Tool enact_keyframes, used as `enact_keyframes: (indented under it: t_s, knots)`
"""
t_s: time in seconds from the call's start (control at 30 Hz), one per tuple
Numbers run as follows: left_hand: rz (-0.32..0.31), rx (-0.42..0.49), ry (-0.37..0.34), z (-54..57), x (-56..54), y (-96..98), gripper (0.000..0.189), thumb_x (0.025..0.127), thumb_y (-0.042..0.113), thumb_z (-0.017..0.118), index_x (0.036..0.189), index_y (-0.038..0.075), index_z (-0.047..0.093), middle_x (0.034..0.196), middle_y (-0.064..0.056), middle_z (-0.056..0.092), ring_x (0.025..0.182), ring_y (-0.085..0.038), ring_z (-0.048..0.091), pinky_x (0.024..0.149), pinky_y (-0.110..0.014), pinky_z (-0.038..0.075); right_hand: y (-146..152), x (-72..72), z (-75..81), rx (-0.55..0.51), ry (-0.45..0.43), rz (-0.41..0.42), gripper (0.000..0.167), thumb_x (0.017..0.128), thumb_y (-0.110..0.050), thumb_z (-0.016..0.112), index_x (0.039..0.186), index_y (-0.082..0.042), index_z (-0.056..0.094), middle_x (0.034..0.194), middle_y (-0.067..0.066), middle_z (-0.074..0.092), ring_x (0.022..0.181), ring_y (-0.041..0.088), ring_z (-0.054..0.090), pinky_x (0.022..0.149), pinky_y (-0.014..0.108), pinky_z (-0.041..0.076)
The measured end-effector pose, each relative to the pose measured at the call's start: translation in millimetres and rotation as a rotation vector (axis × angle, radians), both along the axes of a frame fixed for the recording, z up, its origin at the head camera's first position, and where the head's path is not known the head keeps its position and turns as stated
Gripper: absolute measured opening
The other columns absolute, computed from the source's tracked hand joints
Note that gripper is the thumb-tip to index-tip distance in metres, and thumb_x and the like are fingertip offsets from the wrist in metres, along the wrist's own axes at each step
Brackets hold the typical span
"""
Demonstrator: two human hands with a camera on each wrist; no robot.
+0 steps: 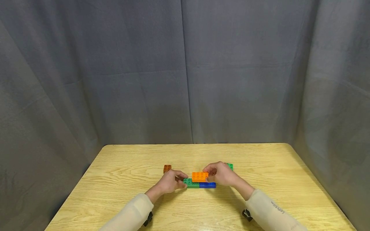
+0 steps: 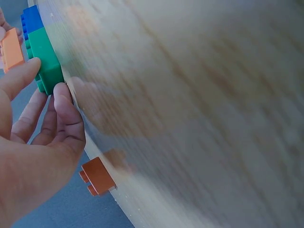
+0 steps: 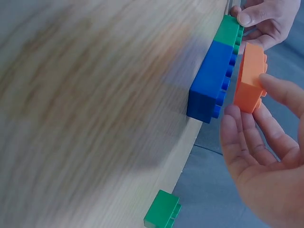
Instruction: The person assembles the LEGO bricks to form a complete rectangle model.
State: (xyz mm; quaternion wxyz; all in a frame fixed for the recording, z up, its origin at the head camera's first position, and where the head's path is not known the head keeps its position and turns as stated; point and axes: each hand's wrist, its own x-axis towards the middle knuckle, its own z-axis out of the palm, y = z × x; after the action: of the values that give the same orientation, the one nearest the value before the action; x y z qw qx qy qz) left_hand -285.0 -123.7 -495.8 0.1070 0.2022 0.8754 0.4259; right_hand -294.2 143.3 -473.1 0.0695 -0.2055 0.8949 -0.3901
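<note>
A long green brick [image 1: 189, 184] and a blue brick [image 1: 208, 185] lie end to end on the table, studs up. My left hand [image 1: 169, 182] holds the left end of the green brick between thumb and fingers. In my right hand [image 1: 224, 175], an orange brick [image 1: 198, 177] is pinched at its right end. The right wrist view shows this orange brick [image 3: 251, 78] apart from the blue brick [image 3: 209, 83], hovering just over the studs. From the head, it covers part of the seam between the two lower bricks.
A small brown brick [image 1: 167, 168] stands behind my left hand. Partly hidden behind my right hand is a small green brick [image 1: 230, 166]. The wooden table [image 1: 130, 157] ends at grey curtains [image 1: 144, 96] on the back and sides.
</note>
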Motion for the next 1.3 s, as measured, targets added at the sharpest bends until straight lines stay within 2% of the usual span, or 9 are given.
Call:
enact_keyframes:
  t_s: [0.5, 0.93, 1.07, 1.3]
  knots:
    - [0.002, -0.006, -0.004, -1.4, -1.7, -0.2, 0.027, 0.087, 0.010, 0.077, 0.113, 0.006, 0.073, 0.106, -0.010, 0.071, 0.080, -0.013, 0.061, 0.061, -0.021, 0.049, -3.9, 1.5, -3.8, 0.055, 0.007, 0.021, 0.026, 0.081, -0.016, 0.082, 0.106, -0.017, 0.076, 0.105, 0.000, 0.074, 0.093, 0.019, 0.067, 0.080, 0.040, 0.057]
    - [0.004, -0.025, 0.009, -2.9, -4.1, 0.5, 0.027, 0.087, 0.010, 0.078, 0.113, 0.007, 0.073, 0.107, -0.010, 0.071, 0.080, -0.013, 0.061, 0.063, -0.021, 0.051, -5.2, 0.5, -4.5, 0.059, 0.009, 0.030, 0.026, 0.082, -0.014, 0.082, 0.107, -0.017, 0.076, 0.107, 0.002, 0.075, 0.095, 0.021, 0.068, 0.083, 0.043, 0.057]
    - [0.004, -0.018, -0.002, 0.6, -3.9, 0.9, 0.029, 0.087, 0.011, 0.078, 0.115, 0.006, 0.072, 0.113, -0.011, 0.070, 0.081, -0.012, 0.062, 0.065, -0.022, 0.052, -5.1, 0.4, -4.2, 0.055, 0.001, 0.028, 0.025, 0.082, -0.014, 0.081, 0.107, -0.017, 0.076, 0.106, 0.002, 0.075, 0.094, 0.020, 0.067, 0.083, 0.043, 0.057]
    - [-0.006, -0.027, 0.026, 11.5, -4.7, 6.5, 0.033, 0.087, 0.016, 0.078, 0.118, 0.006, 0.071, 0.117, -0.014, 0.069, 0.070, -0.012, 0.054, 0.059, -0.023, 0.047, -4.6, 1.2, -4.1, 0.054, -0.008, 0.029, 0.025, 0.082, -0.015, 0.081, 0.106, -0.017, 0.076, 0.105, 0.001, 0.075, 0.095, 0.020, 0.067, 0.083, 0.044, 0.057]
